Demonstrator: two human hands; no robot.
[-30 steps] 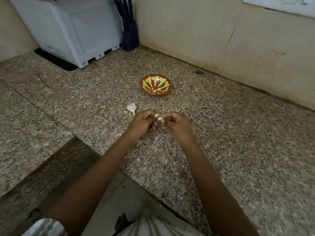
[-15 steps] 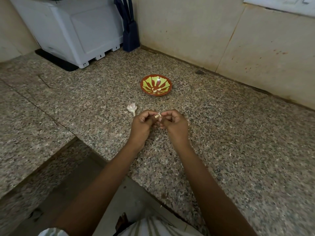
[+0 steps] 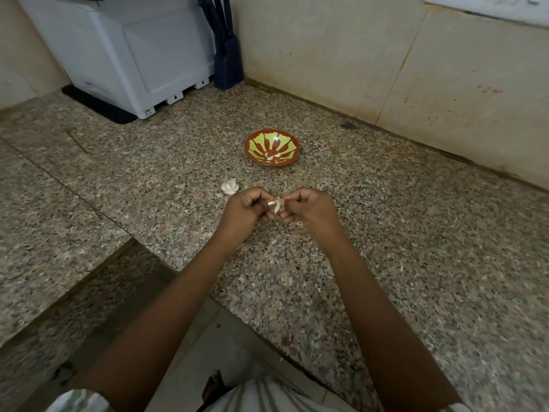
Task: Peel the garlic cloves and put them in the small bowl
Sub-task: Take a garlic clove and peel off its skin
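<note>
Clove: small pale garlic clove point(image 3: 277, 206) in papery skin, held in the air over the speckled grey-brown granite counter point(image 3: 416, 233), nearer its front edge than its back edge.
Handling: judged very light, firm inside, with a thin brittle skin that tears rather than stretches. Probably slippery once bare, and easily bruised if squeezed hard.
Where to hold: best pinched at the blunt end, with a nail under the loose skin flap at the tip.
Left hand: left hand point(image 3: 246, 211) with fingers curled in, thumb and forefinger pinching the clove's left side.
Right hand: right hand point(image 3: 312, 208) with fingers curled, fingertips pinching at the clove's right side. Cannot tell whether on skin alone or on the clove itself.
Bowl: small round red-brown bowl point(image 3: 249, 148) with a yellow-green petal pattern, on the counter beyond the hands, toward the back edge.
Bowl contents: a few pale peeled cloves point(image 3: 271, 157) at the near side of the bottom, count unclear.
Remaining garlic: white papery garlic head point(image 3: 229, 187) on the counter, just beyond the left hand, apart from the bowl.
Back left corner: white plastic boxy appliance point(image 3: 127, 55), with a dark blue knife block point(image 3: 227, 63) just beside it.
</note>
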